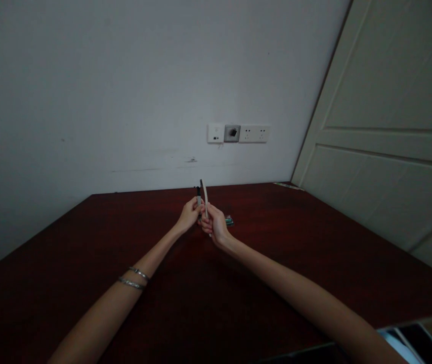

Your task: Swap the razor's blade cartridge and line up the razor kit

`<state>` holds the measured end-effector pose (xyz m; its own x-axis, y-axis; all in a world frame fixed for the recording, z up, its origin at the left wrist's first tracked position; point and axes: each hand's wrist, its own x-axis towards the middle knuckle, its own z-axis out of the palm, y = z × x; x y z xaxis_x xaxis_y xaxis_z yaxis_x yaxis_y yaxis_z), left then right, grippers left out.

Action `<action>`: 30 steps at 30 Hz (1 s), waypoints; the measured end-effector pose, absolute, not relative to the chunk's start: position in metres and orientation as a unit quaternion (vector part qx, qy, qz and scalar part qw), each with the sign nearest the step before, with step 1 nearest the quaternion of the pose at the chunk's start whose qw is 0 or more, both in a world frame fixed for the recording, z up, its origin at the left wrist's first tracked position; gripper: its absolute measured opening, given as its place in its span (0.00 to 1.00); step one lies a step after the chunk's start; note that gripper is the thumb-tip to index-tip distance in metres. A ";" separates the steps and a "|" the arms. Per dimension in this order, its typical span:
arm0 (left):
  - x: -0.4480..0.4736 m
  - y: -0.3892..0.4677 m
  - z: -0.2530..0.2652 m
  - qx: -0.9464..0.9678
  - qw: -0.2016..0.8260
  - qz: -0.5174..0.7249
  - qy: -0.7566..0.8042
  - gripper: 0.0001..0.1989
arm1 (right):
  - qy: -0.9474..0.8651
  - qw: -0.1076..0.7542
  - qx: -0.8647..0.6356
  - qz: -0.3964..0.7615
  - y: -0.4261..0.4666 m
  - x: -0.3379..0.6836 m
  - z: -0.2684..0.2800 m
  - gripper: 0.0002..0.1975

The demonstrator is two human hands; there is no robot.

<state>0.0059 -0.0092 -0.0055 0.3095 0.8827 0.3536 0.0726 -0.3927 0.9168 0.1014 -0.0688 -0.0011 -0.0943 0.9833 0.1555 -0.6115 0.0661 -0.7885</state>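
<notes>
My left hand (188, 214) is closed on a slim grey object with a black upper end (199, 194), held upright; its exact kind is too small to tell. Close beside it, my right hand (218, 225) grips a thin pale flat object (205, 195), seen nearly edge-on, with a dark tip at the top. The fingers of both hands meet or overlap, so the lower parts of the two objects are partly hidden. Just right of my right hand lies a small green item (229, 220), perhaps in a clear wrapper, on the dark red table (155, 313).
The table's back edge meets a white wall (125, 91) with sockets and a switch panel (254, 134). A pale panelled door (386, 172) stands along the right side. A flat strip (288, 186) lies at the back right corner. Bluish and dark things (401, 344) show at the lower right.
</notes>
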 end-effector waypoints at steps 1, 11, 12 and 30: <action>0.006 -0.009 -0.006 0.683 0.431 0.476 0.348 0.06 | -0.381 0.628 -0.244 0.633 -0.069 0.101 0.002 0.15; 0.005 -0.010 -0.001 0.687 0.419 0.494 0.331 0.06 | -0.357 0.622 -0.279 0.639 -0.072 0.099 -0.014 0.17; 0.005 -0.010 -0.002 0.691 0.418 0.486 0.333 0.06 | -0.354 0.628 -0.270 0.639 -0.072 0.098 -0.014 0.17; 0.005 -0.012 -0.006 0.713 0.420 0.470 0.308 0.09 | -0.334 0.620 -0.259 0.661 -0.073 0.103 -0.009 0.16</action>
<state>0.0054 -0.0115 -0.0062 0.3679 0.8336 0.4121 0.0439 -0.4583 0.8877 0.1026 -0.0733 -0.0091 -0.0977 0.9926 0.0724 -0.6465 -0.0080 -0.7629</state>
